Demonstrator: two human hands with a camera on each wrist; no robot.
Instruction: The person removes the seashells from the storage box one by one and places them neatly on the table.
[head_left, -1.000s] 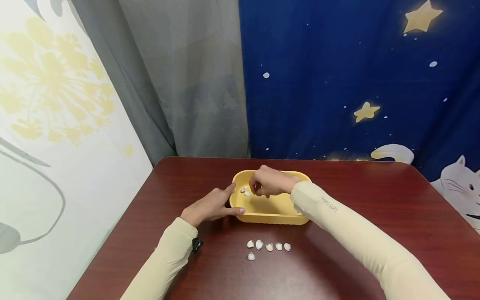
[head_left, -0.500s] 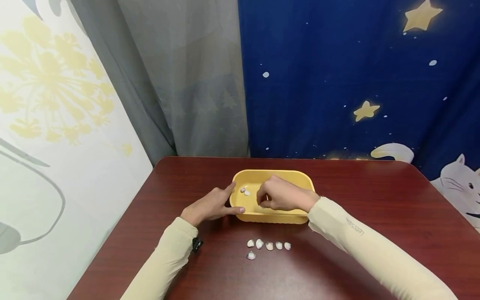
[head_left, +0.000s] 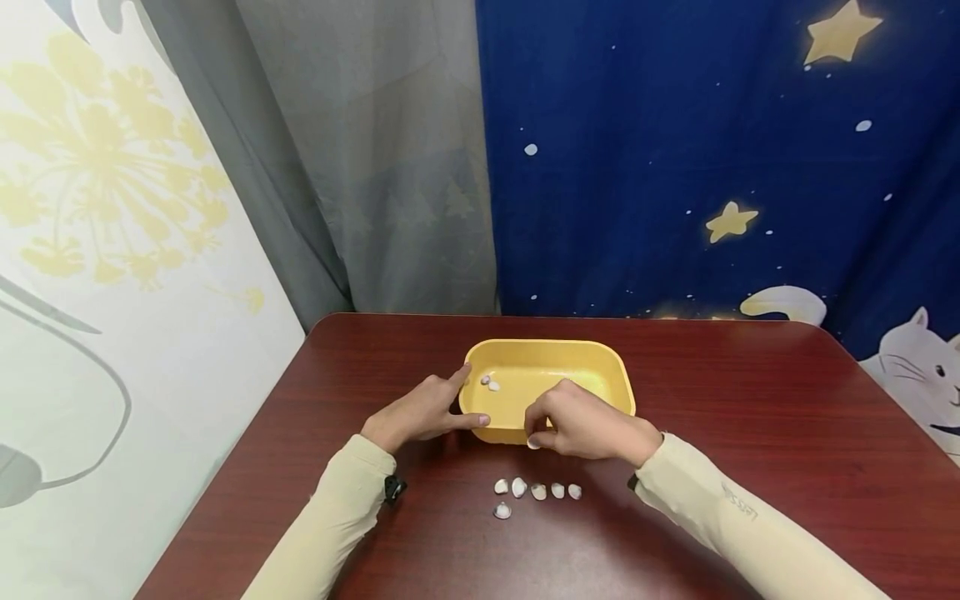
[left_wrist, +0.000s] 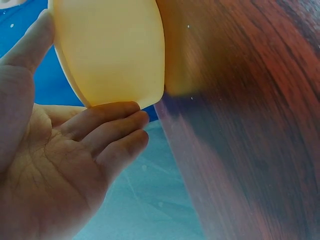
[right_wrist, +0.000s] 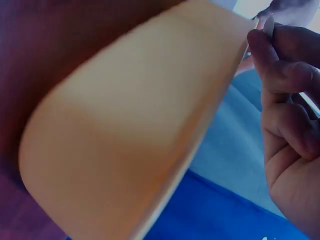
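A yellow plastic basin (head_left: 551, 354) stands on the dark red table. My left hand (head_left: 422, 410) rests against its left end, thumb and forefinger spread along the rim. In the left wrist view the other fingers (left_wrist: 117, 125) lie nearly straight by the basin's outer wall. My right hand (head_left: 583, 421) is over the basin's near edge. Between thumb and forefinger it pinches a small white seashell (right_wrist: 269, 26). Two seashells (head_left: 492, 386) lie at the left inside the basin. In front of it several seashells (head_left: 538, 492) form a row, with a single seashell (head_left: 502, 511) below the row's left end.
The wooden table (head_left: 720, 392) extends to both sides of the basin. Behind it hang a grey curtain (head_left: 405, 167) and a blue curtain (head_left: 637, 167) with stars. A white patterned wall hanging (head_left: 112, 333) is at the left.
My right hand has come from the basin's left interior toward me and slightly right, past the near rim, carrying the seashell. My left hand has stayed on the basin.
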